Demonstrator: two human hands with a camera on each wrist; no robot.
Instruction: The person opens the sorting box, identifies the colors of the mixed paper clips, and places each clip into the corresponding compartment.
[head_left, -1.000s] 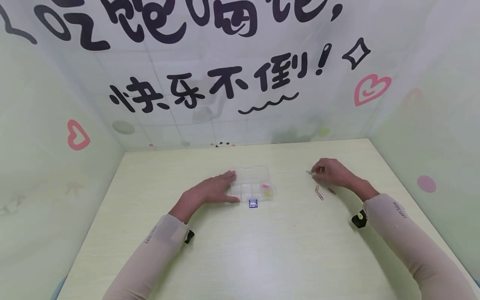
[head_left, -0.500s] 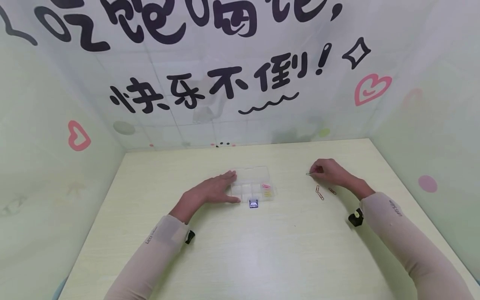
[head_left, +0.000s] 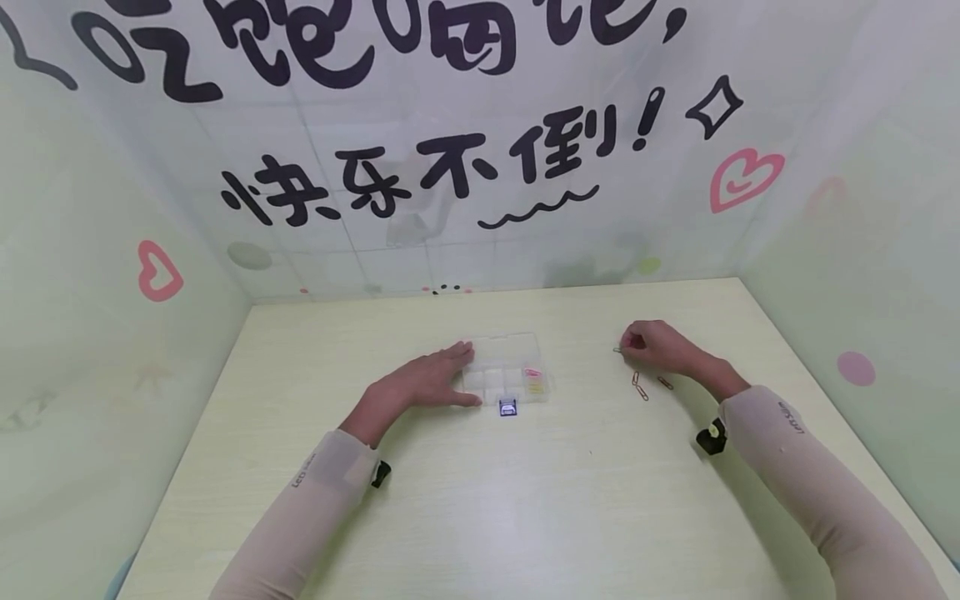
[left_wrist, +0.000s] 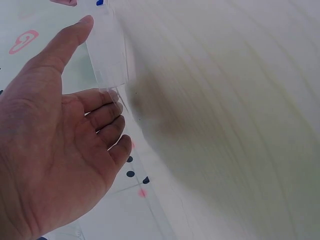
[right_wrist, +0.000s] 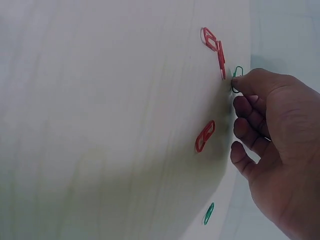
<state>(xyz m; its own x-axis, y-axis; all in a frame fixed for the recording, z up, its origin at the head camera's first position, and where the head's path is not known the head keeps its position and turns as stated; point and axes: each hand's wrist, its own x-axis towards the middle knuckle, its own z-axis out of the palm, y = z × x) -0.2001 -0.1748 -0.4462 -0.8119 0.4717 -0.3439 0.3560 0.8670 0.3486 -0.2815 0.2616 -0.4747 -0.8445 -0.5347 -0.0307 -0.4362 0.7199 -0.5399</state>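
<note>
A clear plastic compartment box point(head_left: 495, 385) lies on the table with its lid point(head_left: 510, 347) folded back. Pink paper clips point(head_left: 532, 373) and yellow paper clips point(head_left: 535, 387) sit in its right-hand compartments. Against the box's left side rests my left hand point(head_left: 431, 379), thumb and fingers extended; the left wrist view shows fingertips at the clear edge. My right hand point(head_left: 660, 346) pinches a green paper clip point(right_wrist: 239, 71) between thumb and forefinger, low over the table. Red paper clips point(right_wrist: 210, 40) lie near it, with another red clip point(right_wrist: 205, 136) and a green clip point(right_wrist: 209, 213) apart.
A small blue-and-white label point(head_left: 507, 407) shows at the box's front edge. The pale wooden table point(head_left: 480, 500) is bounded by printed curtain-like walls point(head_left: 480, 258) at the back and both sides.
The fingers of my right hand have closed together over the green paper clip, covering more of it. My left hand and the box stay where they were.
</note>
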